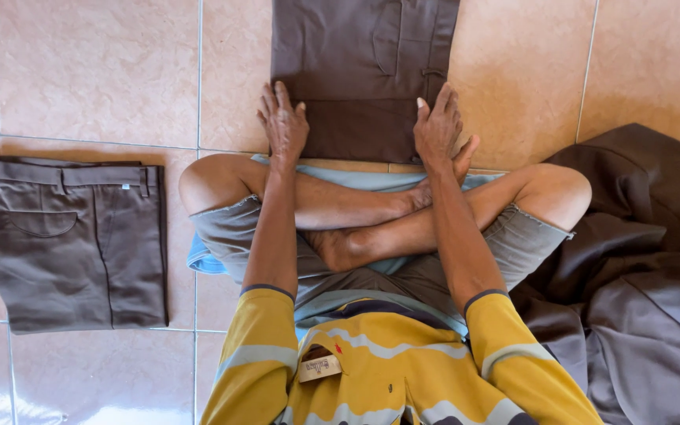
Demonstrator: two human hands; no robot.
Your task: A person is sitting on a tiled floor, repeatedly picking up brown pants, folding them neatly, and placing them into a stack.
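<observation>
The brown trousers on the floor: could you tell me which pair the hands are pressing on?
The pair straight ahead, under both hands; the folded pair lies untouched to the left.

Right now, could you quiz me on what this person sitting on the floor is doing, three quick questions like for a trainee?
1. True or false: both hands press flat on the brown trousers in front of the crossed legs.
2. Where does the folded pair lie: A) on the person's left, B) on their lap, C) on a chair?
3. What lies heaped on the person's right?

Key:
1. True: left hand and right hand rest on the near edge.
2. A.
3. A pile of brown garments on the tiled floor.
</observation>
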